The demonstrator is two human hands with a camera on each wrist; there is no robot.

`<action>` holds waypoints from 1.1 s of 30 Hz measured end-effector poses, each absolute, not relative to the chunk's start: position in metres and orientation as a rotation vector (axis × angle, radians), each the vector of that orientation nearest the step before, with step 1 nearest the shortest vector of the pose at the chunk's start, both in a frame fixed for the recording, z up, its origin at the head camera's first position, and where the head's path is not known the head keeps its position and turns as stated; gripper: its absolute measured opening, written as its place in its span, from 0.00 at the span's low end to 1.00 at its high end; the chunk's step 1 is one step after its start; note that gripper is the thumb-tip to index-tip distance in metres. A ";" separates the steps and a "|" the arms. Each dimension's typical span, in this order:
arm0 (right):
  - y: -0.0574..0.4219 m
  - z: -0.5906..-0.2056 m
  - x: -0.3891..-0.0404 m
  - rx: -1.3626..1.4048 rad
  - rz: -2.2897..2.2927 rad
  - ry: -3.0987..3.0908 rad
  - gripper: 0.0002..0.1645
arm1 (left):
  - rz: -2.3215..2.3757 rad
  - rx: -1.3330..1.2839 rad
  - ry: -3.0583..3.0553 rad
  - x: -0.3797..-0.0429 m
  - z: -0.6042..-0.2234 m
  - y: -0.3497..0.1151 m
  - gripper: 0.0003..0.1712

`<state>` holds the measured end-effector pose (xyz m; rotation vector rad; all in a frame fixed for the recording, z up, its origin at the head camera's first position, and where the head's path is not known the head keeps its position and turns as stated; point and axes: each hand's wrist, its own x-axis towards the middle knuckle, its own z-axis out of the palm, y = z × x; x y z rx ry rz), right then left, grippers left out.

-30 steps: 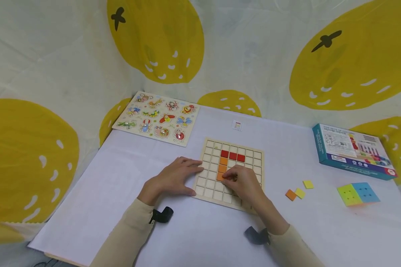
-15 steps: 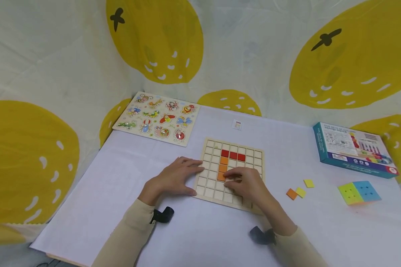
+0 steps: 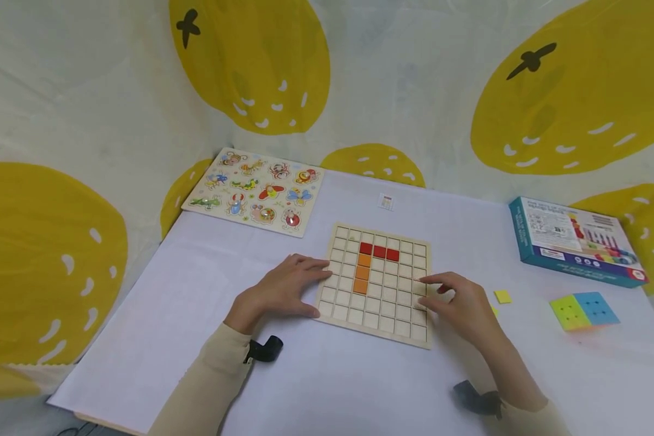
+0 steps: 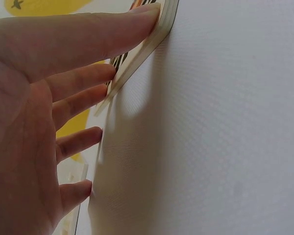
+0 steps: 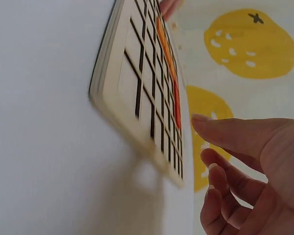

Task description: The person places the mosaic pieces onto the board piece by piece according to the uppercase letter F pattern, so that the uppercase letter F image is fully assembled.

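A wooden grid board (image 3: 388,312) lies on the table. Three red tiles (image 3: 379,251) form a row in its upper part, and three orange tiles (image 3: 362,273) run down below the leftmost red one. My left hand (image 3: 283,287) rests at the board's left side; in the left wrist view its thumb (image 4: 112,34) and some fingers touch the edge. Over the right edge hovers my right hand (image 3: 463,303), thumb and forefinger apart with nothing between them. Beyond it lies a yellow tile (image 3: 502,297); another yellow tile (image 3: 495,310) is mostly hidden by this hand.
At the back left lies an insect peg puzzle (image 3: 256,192). A small printed card (image 3: 386,201) is behind the board. To the right are a yellow-and-blue puzzle cube (image 3: 584,311) and a teal-edged box (image 3: 578,242). A patterned cloth (image 3: 403,91) hangs behind the table.
My right hand has come away from the lowest orange tile and moved right to the board's edge, now covering the loose orange tile. The left hand has stayed in place.
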<state>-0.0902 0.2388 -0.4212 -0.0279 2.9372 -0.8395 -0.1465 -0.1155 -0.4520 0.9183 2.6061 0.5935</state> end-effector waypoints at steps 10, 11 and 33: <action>0.297 -0.418 -0.073 0.166 -0.695 2.858 0.33 | 0.610 0.909 2.592 -0.146 -0.452 -0.116 0.46; 0.302 -0.419 -0.071 0.181 -0.681 2.843 0.33 | 0.607 0.909 2.593 -0.146 -0.452 -0.115 0.46; 0.332 -0.440 -0.064 0.308 -0.610 2.759 0.35 | 0.607 0.881 2.596 -0.144 -0.449 -0.115 0.46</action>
